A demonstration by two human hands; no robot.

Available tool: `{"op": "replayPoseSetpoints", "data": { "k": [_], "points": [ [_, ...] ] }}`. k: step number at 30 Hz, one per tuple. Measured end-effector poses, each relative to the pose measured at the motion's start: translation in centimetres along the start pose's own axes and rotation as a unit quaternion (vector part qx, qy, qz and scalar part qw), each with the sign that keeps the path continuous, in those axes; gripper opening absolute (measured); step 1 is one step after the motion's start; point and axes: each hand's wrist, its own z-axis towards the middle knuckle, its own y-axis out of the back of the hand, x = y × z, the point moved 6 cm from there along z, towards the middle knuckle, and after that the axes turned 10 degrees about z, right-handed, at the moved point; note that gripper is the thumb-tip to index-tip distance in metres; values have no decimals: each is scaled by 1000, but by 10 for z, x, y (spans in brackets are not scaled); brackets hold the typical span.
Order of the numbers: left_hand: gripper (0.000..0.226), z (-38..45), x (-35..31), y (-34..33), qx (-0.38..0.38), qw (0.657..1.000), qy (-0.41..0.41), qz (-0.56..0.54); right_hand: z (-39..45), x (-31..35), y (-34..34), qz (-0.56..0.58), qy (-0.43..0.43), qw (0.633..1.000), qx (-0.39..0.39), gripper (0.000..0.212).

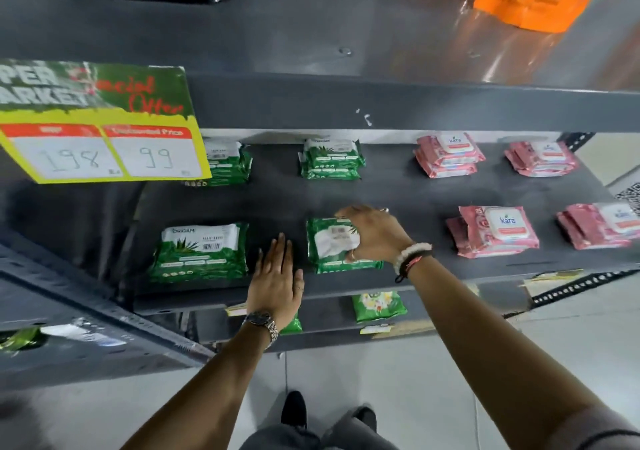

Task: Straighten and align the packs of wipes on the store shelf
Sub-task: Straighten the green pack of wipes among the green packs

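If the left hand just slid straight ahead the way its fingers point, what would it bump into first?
Probably nothing soon. The left hand lies flat on bare shelf, fingers pointing into the gap between the two front green packs. Farther back, the rear green stack sits slightly right of that line; depth is unclear.

The right grip [372, 238] covers the right half of the green plastic wipes pack [332, 247] beneath it; left of it, the yellow paper price sign [104, 152] hides part of a rear green pack [230, 164].

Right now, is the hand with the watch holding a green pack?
No, the left hand lies flat on the bare shelf, between two green packs.
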Motion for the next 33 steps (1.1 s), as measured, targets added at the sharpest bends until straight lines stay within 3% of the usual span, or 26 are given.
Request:
{"op": "replayPoseSetpoints", "data": {
  "k": [4, 8, 16, 21, 26, 28, 30, 33],
  "points": [
    [59, 0, 0, 1, 2, 1000, -2, -7, 1, 0, -6, -2, -3, 999, 47, 86],
    [59, 0, 0, 0, -1, 1000, -6, -9, -2, 0, -5, 75, -3, 992, 98, 85],
    [59, 0, 1, -2, -5, 1000, -9, -10, -4, -5, 4, 83, -108, 990, -25, 81],
    [59, 0, 0, -3, -8, 1000, -9, -9, -4, -11, 1, 43, -231, 970, -65, 86],
    [59, -1, 0, -2, -14, 1000, -12, -7, -7, -11, -3, 45, -262, 961, -74, 84],
    [59, -1, 0, -2, -15, 1000, -13, -10, -8, -11, 5, 44, -229, 969, -85, 77],
    [59, 0, 1, -2, -16, 1000, -10, -14, -8, -5, 15, 26, -108, 989, -94, 59],
    [58, 0, 1, -3, -18, 1000, -5, -21, -15, 8, 13, -40, 66, 997, 0, 78]
  ]
}}
